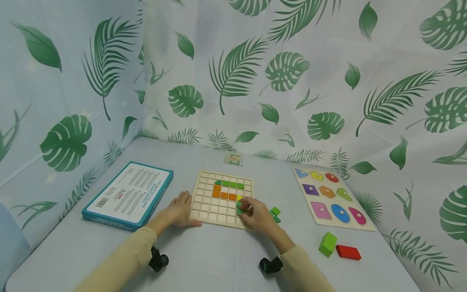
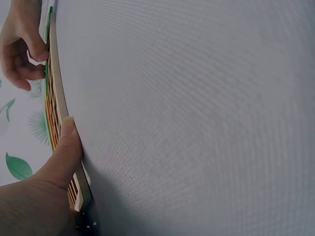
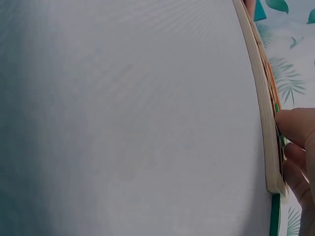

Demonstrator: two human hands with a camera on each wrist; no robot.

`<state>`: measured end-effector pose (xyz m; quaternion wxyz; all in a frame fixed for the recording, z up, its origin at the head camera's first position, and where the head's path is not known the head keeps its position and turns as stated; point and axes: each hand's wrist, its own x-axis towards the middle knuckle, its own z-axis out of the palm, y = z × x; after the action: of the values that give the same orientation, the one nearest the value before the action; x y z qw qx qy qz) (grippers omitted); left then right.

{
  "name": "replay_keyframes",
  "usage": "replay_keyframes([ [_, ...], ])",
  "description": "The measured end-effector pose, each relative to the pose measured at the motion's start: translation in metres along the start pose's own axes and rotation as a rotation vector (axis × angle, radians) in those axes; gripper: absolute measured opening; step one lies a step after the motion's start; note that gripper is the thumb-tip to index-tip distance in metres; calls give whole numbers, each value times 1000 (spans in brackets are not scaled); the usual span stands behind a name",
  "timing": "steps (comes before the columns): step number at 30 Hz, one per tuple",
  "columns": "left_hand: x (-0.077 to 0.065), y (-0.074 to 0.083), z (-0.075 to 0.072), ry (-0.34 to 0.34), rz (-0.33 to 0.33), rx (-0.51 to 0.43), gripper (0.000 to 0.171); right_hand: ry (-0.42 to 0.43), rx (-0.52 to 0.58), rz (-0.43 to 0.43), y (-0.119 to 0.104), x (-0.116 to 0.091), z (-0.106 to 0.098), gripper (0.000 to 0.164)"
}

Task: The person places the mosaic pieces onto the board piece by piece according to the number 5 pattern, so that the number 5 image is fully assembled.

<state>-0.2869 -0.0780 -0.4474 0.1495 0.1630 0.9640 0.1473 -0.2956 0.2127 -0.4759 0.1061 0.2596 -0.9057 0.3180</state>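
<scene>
1. the grid board (image 1: 215, 207) lies flat on the white cloth (image 1: 215, 263) between the two hands; its cells carry a row of green tiles (image 1: 233, 185) towards the far side, orange tiles (image 1: 224, 196) in an l shape below them, and a yellow tile (image 1: 239, 198) at the end of the orange row;
2. the right hand (image 1: 257, 213) is over the board's right side, thumb and fingers bent at a green piece (image 1: 238, 211) in the cells nearer the person than the yellow tile; i cannot tell whether it pinches this piece or only presses it;
3. the left hand (image 1: 182, 211) rests at the board's left edge with fingers extended and grasps no tile; its thumb touches the near edge;
4. the right hand covers part of the board's right edge and hides some cells there; loose green pieces (image 1: 275, 211) lie on the cloth just right of that hand;
5. a teal-edged box (image 1: 127, 194) lies left of the left hand, near its forearm; a small pattern card (image 1: 233, 159) lies beyond the board's far edge;
6. farther right lies a shape board (image 1: 317, 190) with coloured shapes; nearer the person, a light green block (image 1: 328, 244) sits just beside a red block (image 1: 348, 252);
7. leaf-printed fabric (image 1: 240, 77) hangs behind everything
</scene>
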Motion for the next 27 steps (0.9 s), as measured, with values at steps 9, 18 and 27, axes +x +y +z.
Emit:
replay_keyframes([
  [9,0,1,0,-9,3,7,103,98,-1,-82,7,-4,-10,27],
  [18,0,2,-3,-7,5,29,104,121,-75,60,19,-15,-36,20],
  [27,-1,3,-4,-18,-4,34,102,83,-86,92,26,-24,-42,15],
])
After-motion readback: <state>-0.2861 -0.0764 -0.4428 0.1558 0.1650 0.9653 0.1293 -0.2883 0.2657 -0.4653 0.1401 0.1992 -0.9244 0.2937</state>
